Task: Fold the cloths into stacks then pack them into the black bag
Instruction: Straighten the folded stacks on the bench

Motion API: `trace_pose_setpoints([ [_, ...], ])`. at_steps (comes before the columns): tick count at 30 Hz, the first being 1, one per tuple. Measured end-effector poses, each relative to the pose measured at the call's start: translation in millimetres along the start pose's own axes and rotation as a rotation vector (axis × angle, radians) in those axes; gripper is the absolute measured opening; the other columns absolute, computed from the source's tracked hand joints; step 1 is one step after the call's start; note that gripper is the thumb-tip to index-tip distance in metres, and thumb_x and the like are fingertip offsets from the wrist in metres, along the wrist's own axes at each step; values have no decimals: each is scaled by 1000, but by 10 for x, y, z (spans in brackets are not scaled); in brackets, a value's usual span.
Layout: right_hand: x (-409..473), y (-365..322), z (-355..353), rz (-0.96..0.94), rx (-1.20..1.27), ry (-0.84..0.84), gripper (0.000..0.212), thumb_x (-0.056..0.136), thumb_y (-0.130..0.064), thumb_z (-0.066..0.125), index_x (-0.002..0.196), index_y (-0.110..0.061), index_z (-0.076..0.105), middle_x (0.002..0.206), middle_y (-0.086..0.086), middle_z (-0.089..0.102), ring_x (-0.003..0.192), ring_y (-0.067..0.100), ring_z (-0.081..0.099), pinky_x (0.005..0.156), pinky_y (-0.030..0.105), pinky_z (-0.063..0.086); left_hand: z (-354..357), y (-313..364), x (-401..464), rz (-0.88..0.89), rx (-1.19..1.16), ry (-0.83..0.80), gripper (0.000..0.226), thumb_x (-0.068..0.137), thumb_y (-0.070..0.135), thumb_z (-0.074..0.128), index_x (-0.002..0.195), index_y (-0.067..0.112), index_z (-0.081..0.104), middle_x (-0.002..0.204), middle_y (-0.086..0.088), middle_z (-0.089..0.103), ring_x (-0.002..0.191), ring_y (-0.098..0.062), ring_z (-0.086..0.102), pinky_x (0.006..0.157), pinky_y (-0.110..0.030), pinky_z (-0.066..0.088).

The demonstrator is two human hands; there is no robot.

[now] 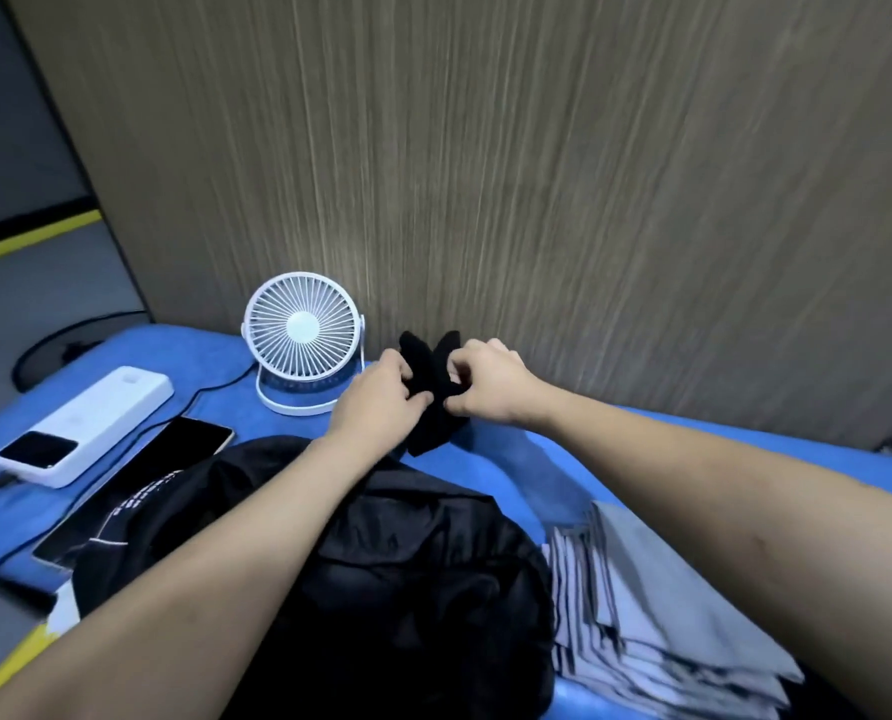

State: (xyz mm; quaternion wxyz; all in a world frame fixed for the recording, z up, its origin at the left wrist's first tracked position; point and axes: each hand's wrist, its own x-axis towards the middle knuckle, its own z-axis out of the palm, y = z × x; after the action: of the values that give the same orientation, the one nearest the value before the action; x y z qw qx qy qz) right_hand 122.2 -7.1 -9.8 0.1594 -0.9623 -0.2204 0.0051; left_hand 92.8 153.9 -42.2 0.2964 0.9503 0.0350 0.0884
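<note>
1. The left hand and right hand meet near the wall, each pinching a small black cloth with curled fingers.
2. The cloth is held between the hands; its two upper ends stick up and its lower end hangs to the blue cover.
3. The black bag lies under the left forearm, nearer than the cloth.
4. A stack of folded grey and striped cloths sits just right of the bag.
5. A white fan stands left of the hands by the wall.
6. Further left lie a phone and a white power bank, with cables.
</note>
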Motion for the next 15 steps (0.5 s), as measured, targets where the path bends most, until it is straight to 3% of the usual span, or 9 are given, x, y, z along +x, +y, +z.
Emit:
trace_pose_setpoints([
  [3,-189,60,-159,-147,-23,52,23,79,-18,67,80,-22,45,91,1,44,90,23,43,75,30,32,-56,321,-12,-177,-578,-170,43,95,52,53,104,11,58,84,-3,63,71,-22,62,60,-31,50],
  [5,-326,101,-230,-197,112,50,16,80,-9,71,87,-12,57,89,0,38,86,20,42,68,19,31,-98,522,-76,-244,-868,-341,62,92,66,47,105,7,64,85,-6,67,74,-25,69,62,-33,58],
  [7,-461,159,-292,-195,219,63,18,79,-4,73,95,-6,64,87,-5,35,87,17,43,71,11,36,-84,686,-143,-233,-929,-390,63,89,66,52,106,7,67,93,-6,70,89,-30,73,73,-41,61],
  [10,-677,252,-445,-158,317,55,29,76,1,73,102,-10,66,89,-6,36,93,13,41,72,17,48,-8,891,-218,-219,-1013,-325,39,93,48,61,97,9,64,92,-8,70,94,-27,72,84,-48,59],
  [13,-909,382,-679,-44,519,29,30,78,-1,71,103,-15,63,94,4,39,85,12,45,66,12,46,50,1078,-258,-184,-1076,-290,25,99,30,59,104,6,62,102,-14,72,93,-24,70,83,-44,60],
  [15,-1045,499,-806,-26,747,19,22,85,1,65,104,-8,58,90,10,48,76,21,52,71,27,49,66,1227,-296,-116,-1049,-284,21,98,18,59,113,4,63,105,-15,72,90,-23,69,73,-33,60],
])
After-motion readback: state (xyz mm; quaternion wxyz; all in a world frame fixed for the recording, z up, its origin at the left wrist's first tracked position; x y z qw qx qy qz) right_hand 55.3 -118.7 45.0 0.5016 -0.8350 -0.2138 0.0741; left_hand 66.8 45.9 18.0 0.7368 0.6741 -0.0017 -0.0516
